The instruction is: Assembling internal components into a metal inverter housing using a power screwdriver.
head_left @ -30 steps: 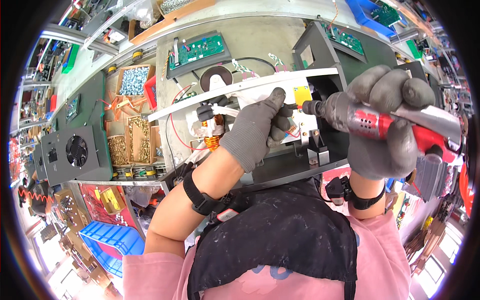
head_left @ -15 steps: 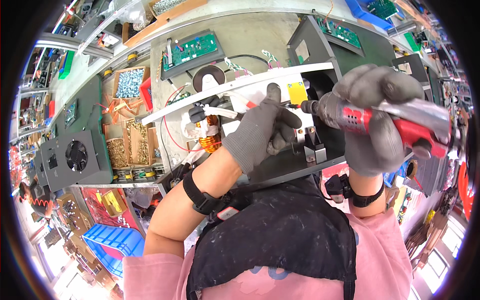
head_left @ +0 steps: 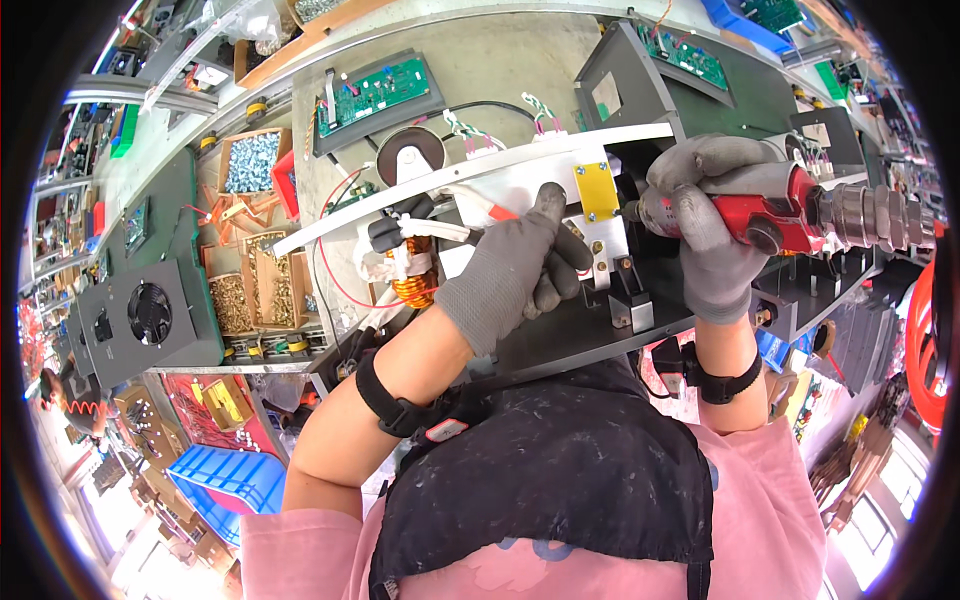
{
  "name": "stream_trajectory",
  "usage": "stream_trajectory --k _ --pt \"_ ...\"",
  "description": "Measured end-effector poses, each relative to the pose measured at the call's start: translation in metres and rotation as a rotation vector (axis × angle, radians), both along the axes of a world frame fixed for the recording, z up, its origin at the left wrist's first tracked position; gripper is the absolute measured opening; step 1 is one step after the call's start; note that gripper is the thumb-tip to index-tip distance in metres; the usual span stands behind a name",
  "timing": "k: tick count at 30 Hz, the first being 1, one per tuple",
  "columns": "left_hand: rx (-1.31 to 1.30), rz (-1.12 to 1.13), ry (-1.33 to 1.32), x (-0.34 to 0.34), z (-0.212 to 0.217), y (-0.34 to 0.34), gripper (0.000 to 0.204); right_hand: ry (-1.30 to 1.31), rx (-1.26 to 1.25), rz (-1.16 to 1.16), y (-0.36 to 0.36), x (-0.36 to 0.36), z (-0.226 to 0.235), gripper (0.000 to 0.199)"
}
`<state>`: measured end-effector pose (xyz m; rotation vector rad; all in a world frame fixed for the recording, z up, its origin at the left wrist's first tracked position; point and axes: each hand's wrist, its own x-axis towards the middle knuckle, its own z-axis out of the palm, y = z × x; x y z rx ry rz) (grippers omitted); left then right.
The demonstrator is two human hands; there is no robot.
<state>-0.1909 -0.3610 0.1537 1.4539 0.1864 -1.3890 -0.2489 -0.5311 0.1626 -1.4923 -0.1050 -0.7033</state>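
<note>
At centre of the worktop (head_left: 500, 75), the left hand (head_left: 520, 270) presses flat on a white metal assembly (head_left: 520, 185), clasping nothing; the right hand (head_left: 715, 230) is clamped around a red power screwdriver (head_left: 780, 210) aimed beside a yellow plate (head_left: 596, 190). Risk: the bit slipping toward nearby fingers. Copper coil (head_left: 412, 285) and red wires (head_left: 335, 250) crowd the left.

1. The white metal plate (head_left: 520, 190) is the landmark; the left hand (head_left: 515, 275) covers its front middle.
2. Right of it, the right hand (head_left: 715, 225) and red power screwdriver (head_left: 800, 215) block the way.
3. Left of it, a copper coil (head_left: 412, 285) and wires crowd in.
4. Behind it, bare grey bench (head_left: 500, 70) lies open.
</note>
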Motion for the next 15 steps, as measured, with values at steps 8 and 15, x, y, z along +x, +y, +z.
stream_trajectory --k 8,15 --pt "0.034 -0.046 -0.023 0.0021 -0.0007 -0.0009 0.068 0.146 0.072 -0.035 -0.0007 0.0044 -0.0006 0.021" --pt "0.018 -0.147 -0.112 0.0026 -0.0007 0.0017 0.069 0.066 -0.149 0.005 -0.0010 0.0051 -0.0008 0.022"
